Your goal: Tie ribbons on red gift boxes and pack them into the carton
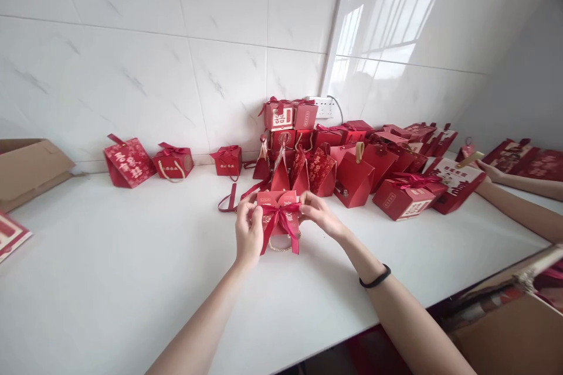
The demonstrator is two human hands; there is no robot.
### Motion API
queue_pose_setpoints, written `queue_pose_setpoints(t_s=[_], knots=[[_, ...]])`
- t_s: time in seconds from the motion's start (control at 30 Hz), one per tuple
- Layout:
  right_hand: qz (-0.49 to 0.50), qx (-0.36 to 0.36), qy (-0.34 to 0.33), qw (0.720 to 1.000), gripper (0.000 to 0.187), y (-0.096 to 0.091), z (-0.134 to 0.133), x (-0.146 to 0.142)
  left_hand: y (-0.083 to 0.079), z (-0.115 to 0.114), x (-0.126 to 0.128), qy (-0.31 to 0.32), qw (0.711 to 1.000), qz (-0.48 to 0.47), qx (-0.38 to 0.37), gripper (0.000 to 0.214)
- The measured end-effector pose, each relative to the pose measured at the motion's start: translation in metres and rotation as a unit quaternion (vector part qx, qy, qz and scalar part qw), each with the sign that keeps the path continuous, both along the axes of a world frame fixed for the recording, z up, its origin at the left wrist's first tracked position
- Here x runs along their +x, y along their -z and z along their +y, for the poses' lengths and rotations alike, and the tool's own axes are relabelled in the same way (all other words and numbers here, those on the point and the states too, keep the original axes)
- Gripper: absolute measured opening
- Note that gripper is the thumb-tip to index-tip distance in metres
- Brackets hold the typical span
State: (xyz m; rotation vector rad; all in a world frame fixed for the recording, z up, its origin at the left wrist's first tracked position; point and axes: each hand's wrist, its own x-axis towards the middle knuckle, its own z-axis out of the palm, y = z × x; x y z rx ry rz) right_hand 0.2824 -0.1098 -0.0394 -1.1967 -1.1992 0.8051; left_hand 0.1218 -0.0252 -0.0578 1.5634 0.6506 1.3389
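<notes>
A small red gift box (269,198) with pale lettering stands in front of me, a dark red ribbon (280,215) tied in a bow across its top. At the left loop of the bow, my left hand (248,225) is closed, thumb and fingers pinching the ribbon. My right hand (320,214) pinches the bow's right loop between thumb and fingertips. Both ribbon tails hang down the near side, beside a twisted cord handle (280,244). Behind the box, a loose length of ribbon (229,199) curls on the white table (132,281).
Several red gift boxes (354,179) crowd the back right, some stacked near a power strip (324,108). Three more boxes (129,162) line the wall at left. A cardboard box (33,167) sits far left. Another person's hand (491,171) holds a box at right.
</notes>
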Motion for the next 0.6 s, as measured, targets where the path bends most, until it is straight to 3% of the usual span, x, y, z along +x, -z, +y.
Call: queue_pose_setpoints(t_s=[0.07, 0.13, 0.2, 0.33, 0.4, 0.53, 0.6], knots=[[-0.12, 0.035, 0.044, 0.991, 0.06, -0.006, -0.005, -0.001, 0.0, 0.001, 0.0, 0.018, 1.0, -0.003, 0.005, 0.023], [-0.263, 0.05, 0.054, 0.962, 0.1, -0.009, -0.011, -0.004, 0.0, 0.002, 0.001, 0.033, 0.999, -0.006, 0.001, 0.024], [-0.35, 0.046, 0.05, 0.934, 0.117, -0.009, -0.017, -0.009, 0.001, 0.002, 0.002, 0.036, 0.999, -0.003, -0.007, 0.025], [-0.442, 0.063, 0.133, 0.885, 0.126, -0.001, -0.033, -0.024, 0.0, -0.001, 0.006, 0.022, 0.999, 0.021, -0.018, 0.026], [-0.489, 0.074, 0.178, 0.851, 0.122, 0.004, -0.042, -0.032, 0.0, -0.005, 0.008, 0.03, 0.999, 0.029, -0.026, 0.026], [-0.586, 0.05, 0.209, 0.781, 0.101, 0.011, -0.058, -0.041, 0.001, -0.012, 0.009, 0.103, 0.993, 0.04, -0.046, 0.028], [-0.606, 0.029, 0.208, 0.767, 0.097, 0.01, -0.063, -0.041, 0.003, -0.012, 0.008, 0.135, 0.989, 0.044, -0.04, 0.028]])
